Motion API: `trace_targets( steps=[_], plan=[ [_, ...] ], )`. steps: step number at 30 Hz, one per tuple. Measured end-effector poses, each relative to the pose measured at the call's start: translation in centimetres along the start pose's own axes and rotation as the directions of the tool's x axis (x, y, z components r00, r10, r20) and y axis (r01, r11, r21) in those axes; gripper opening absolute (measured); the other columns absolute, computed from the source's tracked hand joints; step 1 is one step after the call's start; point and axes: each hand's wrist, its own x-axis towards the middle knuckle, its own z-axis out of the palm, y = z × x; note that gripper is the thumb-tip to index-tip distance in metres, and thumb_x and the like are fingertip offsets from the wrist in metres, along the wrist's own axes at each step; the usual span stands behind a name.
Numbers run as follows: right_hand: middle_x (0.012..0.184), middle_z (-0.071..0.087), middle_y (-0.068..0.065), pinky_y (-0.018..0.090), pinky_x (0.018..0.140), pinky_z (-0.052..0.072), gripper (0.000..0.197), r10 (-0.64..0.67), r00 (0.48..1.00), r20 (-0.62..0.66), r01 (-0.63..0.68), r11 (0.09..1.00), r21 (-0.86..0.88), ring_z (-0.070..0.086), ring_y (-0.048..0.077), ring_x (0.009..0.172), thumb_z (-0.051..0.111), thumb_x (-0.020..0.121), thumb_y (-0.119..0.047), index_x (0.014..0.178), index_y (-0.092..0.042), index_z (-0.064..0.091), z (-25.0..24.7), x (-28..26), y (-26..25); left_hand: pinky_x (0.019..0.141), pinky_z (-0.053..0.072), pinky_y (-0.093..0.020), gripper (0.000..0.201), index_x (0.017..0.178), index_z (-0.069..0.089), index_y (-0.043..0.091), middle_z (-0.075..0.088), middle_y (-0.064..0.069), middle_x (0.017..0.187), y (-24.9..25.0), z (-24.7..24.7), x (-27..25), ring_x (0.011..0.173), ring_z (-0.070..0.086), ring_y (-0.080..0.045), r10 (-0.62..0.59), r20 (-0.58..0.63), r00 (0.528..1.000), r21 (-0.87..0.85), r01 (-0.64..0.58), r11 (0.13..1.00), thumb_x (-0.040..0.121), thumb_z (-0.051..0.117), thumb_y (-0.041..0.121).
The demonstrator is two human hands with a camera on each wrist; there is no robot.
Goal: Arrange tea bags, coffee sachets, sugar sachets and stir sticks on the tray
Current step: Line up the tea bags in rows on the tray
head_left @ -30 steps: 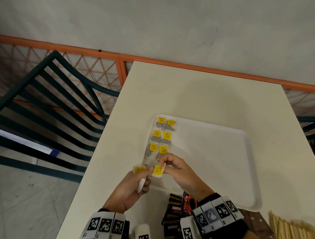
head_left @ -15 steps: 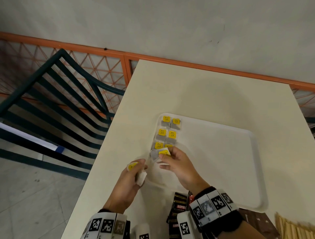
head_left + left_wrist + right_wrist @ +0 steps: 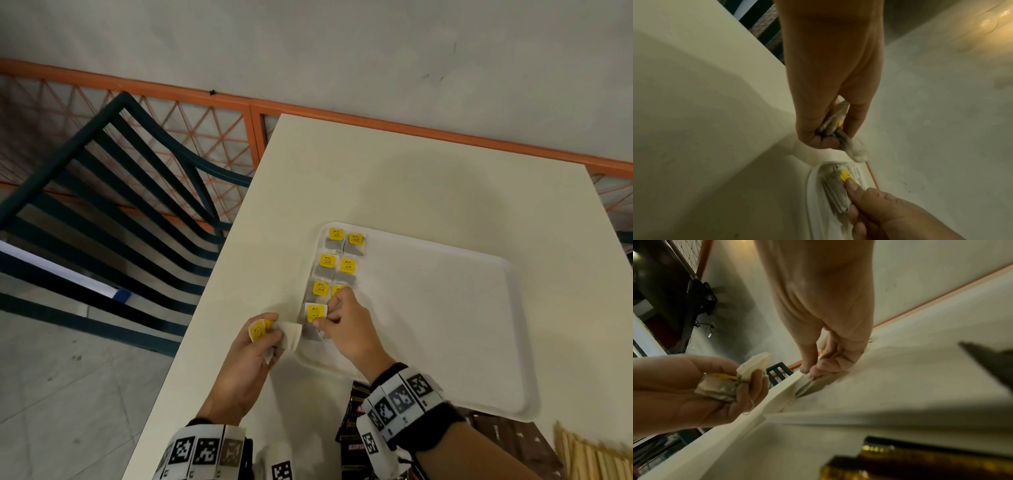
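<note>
White tray [image 3: 445, 342]: tea bag [image 3: 315, 313] pinched under right hand [image 3: 349, 329] fingers [image 3: 337, 301].

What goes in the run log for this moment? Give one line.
step: laying tea bags | right hand: pinching tea bag on tray | left hand: holding spare tea bags | coffee sachets: off tray

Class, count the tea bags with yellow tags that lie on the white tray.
7: six in two columns at the tray's left edge, one partly under the right hand, which sets down the seventh. The left hand holds more.
</note>
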Motion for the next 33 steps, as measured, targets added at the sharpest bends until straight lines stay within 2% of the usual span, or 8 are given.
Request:
trace_targets(
  steps=[4, 11, 15, 18, 22, 25, 28, 33],
  plan=[
    [0.076, 0.063, 0.025, 0.033, 0.062, 0.047, 0.04, -0.014, 1.0, -0.008, 0.014, 1.0, -0.021, 0.059, 0.03, 0.065, 0.071, 0.076, -0.007, 0.077, -0.021, 0.034, 0.6, 0.2, -0.1, 0.071, 0.048, -0.025, 0.021, 0.096, 0.058, 0.014, 0.055, -0.006, 0.088, 0.0, -0.3, -0.1, 0.08, 0.055, -0.015, 0.002, 0.011, 1.0, 0.014, -0.002, 1.0, 0.088, 0.05, -0.004],
    [0.075, 0.051, 0.004, 0.03, 0.062, 0.037, 0.035, -0.049, 0.998, -0.028, 0.043, 0.984, -0.176, 0.046, 0.022, 0.067, 0.068, 0.08, -0.02, 0.086, -0.015, 0.034, 0.6, 0.0, -0.2, 0.071, 0.046, -0.023, 0.022, 0.089, 0.057, 0.019, 0.057, -0.001, 0.084, -0.3, 0.0, 0.0, 0.074, 0.054, -0.012, 0.02, 0.012, 1.0, 0.043, -0.02, 0.999, 0.084, 0.057, -0.002],
    [0.061, 0.045, -0.005, 0.028, 0.06, 0.035, 0.027, -0.07, 0.997, -0.027, 0.063, 0.977, -0.202, 0.043, 0.019, 0.061, 0.057, 0.089, -0.031, 0.08, -0.013, 0.04, -0.2, -0.5, -0.5, 0.07, 0.046, -0.023, 0.024, 0.091, 0.056, 0.019, 0.055, -0.002, 0.086, -0.5, 0.5, 0.0, 0.075, 0.053, -0.013, 0.06, 0.018, 0.998, 0.068, -0.061, 0.996, 0.083, 0.059, -0.004],
    [0.07, 0.059, 0.003, 0.03, 0.067, 0.042, 0.034, -0.063, 0.996, 0.058, 0.067, 0.995, -0.068, 0.051, 0.018, 0.067, 0.049, 0.092, -0.04, 0.08, -0.009, 0.053, -1.1, -1.1, -1.2, 0.07, 0.047, -0.022, 0.03, 0.1, 0.055, 0.019, 0.056, -0.002, 0.09, -0.7, 0.8, 0.2, 0.079, 0.054, -0.013, 0.075, 0.018, 0.997, 0.084, -0.077, 0.994, 0.081, 0.061, -0.004],
    [0.084, 0.056, -0.011, 0.01, 0.066, 0.038, 0.009, -0.119, 0.966, 0.228, 0.114, 0.993, 0.035, 0.049, 0.005, 0.07, 0.061, 0.087, -0.029, 0.089, -0.02, 0.062, -2.0, -2.1, -1.5, 0.066, 0.053, -0.017, 0.031, 0.106, 0.058, 0.016, 0.062, -0.005, 0.094, -0.8, 1.2, 0.4, 0.083, 0.061, -0.014, 0.082, 0.041, 0.996, 0.075, -0.085, 0.994, 0.081, 0.062, -0.002],
    [0.088, 0.056, -0.008, 0.006, 0.062, 0.038, 0.008, -0.162, 0.976, 0.144, 0.158, 0.987, 0.035, 0.048, 0.002, 0.068, 0.066, 0.083, -0.018, 0.084, -0.025, 0.061, -2.6, -2.2, -1.0, 0.073, 0.055, -0.019, 0.02, 0.105, 0.062, 0.007, 0.067, -0.011, 0.1, -0.7, 1.8, 0.2, 0.095, 0.063, -0.022, 0.077, 0.098, 0.992, 0.03, -0.08, 0.996, 0.086, 0.056, 0.007],
    [0.08, 0.058, -0.012, 0.009, 0.061, 0.041, 0.017, -0.183, 0.982, 0.037, 0.178, 0.977, 0.114, 0.051, 0.0, 0.065, 0.067, 0.082, -0.015, 0.077, -0.029, 0.059, -3.2, -2.7, -0.7, 0.087, 0.054, -0.029, 0.037, 0.112, 0.062, 0.001, 0.067, -0.016, 0.109, -0.8, 2.0, 0.0, 0.107, 0.062, -0.027, 0.049, 0.149, 0.988, -0.013, -0.048, 0.999, 0.087, 0.049, 0.025],
    [0.075, 0.06, -0.008, 0.019, 0.062, 0.05, 0.016, -0.101, 0.993, 0.058, 0.082, 0.961, 0.263, 0.06, 0.003, 0.062, 0.06, 0.088, -0.013, 0.085, -0.029, 0.057, -3.6, -3.6, 0.1, 0.081, 0.055, -0.028, 0.034, 0.091, 0.065, 0.005, 0.07, -0.005, 0.08, -0.4, 2.7, -0.3, 0.085, 0.067, -0.017, -0.024, 0.13, 0.991, -0.023, 0.027, 0.999, 0.095, 0.042, 0.03]
  ],
)
